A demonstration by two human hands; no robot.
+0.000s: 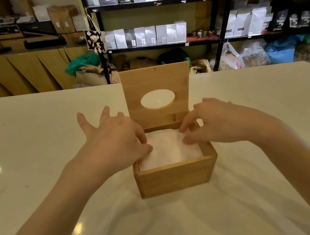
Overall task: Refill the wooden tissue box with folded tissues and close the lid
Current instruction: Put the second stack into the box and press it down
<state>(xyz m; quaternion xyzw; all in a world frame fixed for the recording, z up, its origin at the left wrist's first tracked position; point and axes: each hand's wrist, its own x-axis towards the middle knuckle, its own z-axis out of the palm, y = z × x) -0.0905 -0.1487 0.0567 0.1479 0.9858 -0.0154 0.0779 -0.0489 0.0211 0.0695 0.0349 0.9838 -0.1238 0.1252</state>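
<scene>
A wooden tissue box [174, 175] is set on a pale table [35, 132], roughly at the centre of the view and near the person's edge. Its lid [155, 82] is raised upright at the far side, hinged along the back wall, and an oval opening [157, 99] is cut through it, through which the pale table surface behind is seen. The box is filled nearly to the rim with white folded tissues [171, 150], whose top surface is slightly rumpled.

The box is flanked by both hands, which are brought in over its open top from either side. The left hand [114, 140] is laid over the left wall of the box; its thumb and forefinger are pressed onto the left part of the tissues, while the remaining fingers are spread outward above the table. Nothing is gripped by it. The right hand [223, 123] is placed over the right rear corner of the box, with its fingertips [187, 139] lowered onto the right side of the tissues. Its fingers are curved but not closed around anything. The tissues are thus touched from both sides, with a bare patch of white left between the two hands.

Behind the table, dark shelves [161, 46] stocked with pale pouches are visible.
</scene>
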